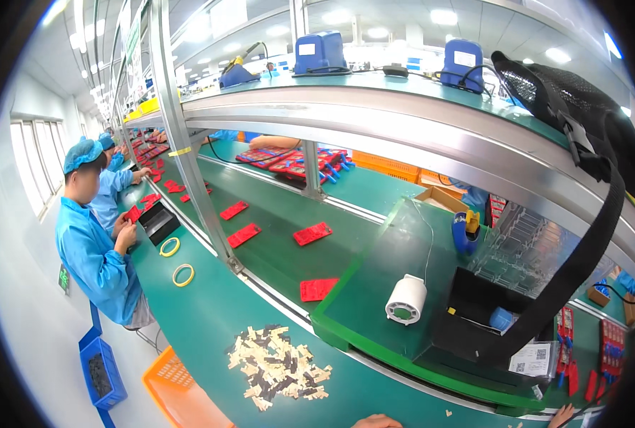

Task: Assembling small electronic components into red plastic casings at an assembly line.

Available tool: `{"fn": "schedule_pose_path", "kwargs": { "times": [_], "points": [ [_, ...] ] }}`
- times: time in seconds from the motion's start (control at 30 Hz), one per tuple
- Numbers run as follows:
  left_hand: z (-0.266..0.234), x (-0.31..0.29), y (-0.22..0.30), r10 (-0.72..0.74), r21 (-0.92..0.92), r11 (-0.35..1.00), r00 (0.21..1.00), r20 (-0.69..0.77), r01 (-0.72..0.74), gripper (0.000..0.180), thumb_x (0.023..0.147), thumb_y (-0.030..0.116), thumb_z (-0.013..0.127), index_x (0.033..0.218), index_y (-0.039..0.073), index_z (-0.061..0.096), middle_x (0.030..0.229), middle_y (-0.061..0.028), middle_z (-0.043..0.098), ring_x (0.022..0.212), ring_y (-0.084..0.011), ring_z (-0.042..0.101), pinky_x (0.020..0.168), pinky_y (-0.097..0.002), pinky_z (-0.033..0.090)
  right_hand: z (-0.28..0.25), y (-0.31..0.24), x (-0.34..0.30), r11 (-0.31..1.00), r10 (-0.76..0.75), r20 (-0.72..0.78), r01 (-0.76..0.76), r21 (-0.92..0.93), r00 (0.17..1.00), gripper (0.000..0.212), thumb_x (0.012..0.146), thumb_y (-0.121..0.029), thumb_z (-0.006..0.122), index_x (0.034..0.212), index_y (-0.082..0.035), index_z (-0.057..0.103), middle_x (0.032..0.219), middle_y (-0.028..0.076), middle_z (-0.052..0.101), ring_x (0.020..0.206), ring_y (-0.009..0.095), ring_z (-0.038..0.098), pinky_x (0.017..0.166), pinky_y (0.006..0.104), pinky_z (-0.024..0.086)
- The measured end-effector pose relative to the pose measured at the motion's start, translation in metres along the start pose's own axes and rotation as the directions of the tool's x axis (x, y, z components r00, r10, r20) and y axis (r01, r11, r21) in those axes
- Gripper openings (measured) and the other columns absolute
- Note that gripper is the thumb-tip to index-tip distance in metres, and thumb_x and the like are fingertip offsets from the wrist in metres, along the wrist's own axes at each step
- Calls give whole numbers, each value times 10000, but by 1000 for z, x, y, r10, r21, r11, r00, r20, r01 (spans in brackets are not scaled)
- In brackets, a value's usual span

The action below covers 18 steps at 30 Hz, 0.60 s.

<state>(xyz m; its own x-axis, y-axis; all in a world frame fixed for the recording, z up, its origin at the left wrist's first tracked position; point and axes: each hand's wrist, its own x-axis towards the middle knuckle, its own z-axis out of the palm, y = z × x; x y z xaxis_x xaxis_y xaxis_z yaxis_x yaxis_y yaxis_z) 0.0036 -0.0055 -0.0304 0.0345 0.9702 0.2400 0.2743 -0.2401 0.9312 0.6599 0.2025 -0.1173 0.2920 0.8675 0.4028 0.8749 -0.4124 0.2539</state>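
Only the top of my left hand (378, 422) shows at the lower edge, over the green bench; its fingers are mostly cut off, and what it may hold is hidden. To its left lies a loose pile of small cream and black pieces (278, 365). Farther right, part of my right hand (562, 415) comes in at the lower edge with fingers stretched out and nothing visible in them. It is close to narrow red pieces (591, 385) beside the belt. One tiny cream piece (448, 413) lies on the bench between both hands.
Red flat panels (317, 234) lie along the green belt. A green-edged platform (364, 285) carries a white cylindrical device (406, 299), a black box (467, 307) and a blue tape dispenser (465, 232). A black strap (581, 278) hangs from the shelf (374, 114). A co-worker (96, 242) sits left, handling a red piece.
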Motion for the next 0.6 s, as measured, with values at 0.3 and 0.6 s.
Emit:
{"fn": "schedule_pose_path", "kwargs": {
  "times": [0.3, 0.6],
  "points": [
    [0, 3, -5, -258, -256, 936, 966, -29, 242, 72, 966, 134, 533, 996, 79, 568, 1024, -119, 651, 910, -294, 628, 812, -378, 490, 37, 5, 12, 996, -43, -465, 1, -91, 884, 433, 781, -298, 698, 1145, -96, 581, 1154, 135, 576, 1040, 349, 552, 896, 470, 425],
    [36, 8, -24, -35, 305, 952, 971, 236, -40, 108, 981, 218, 497, 951, 116, 513, 1411, -75, 463, 1417, -258, 276, 1165, -486, 108, 24, 27, 60, 980, 189, 13, -190, 65, 982, 425, 832, -299, 627, 1196, -93, 553, 1267, 159, 521, 1132, 362, 516, 934, 483, 421]
  ]
}}
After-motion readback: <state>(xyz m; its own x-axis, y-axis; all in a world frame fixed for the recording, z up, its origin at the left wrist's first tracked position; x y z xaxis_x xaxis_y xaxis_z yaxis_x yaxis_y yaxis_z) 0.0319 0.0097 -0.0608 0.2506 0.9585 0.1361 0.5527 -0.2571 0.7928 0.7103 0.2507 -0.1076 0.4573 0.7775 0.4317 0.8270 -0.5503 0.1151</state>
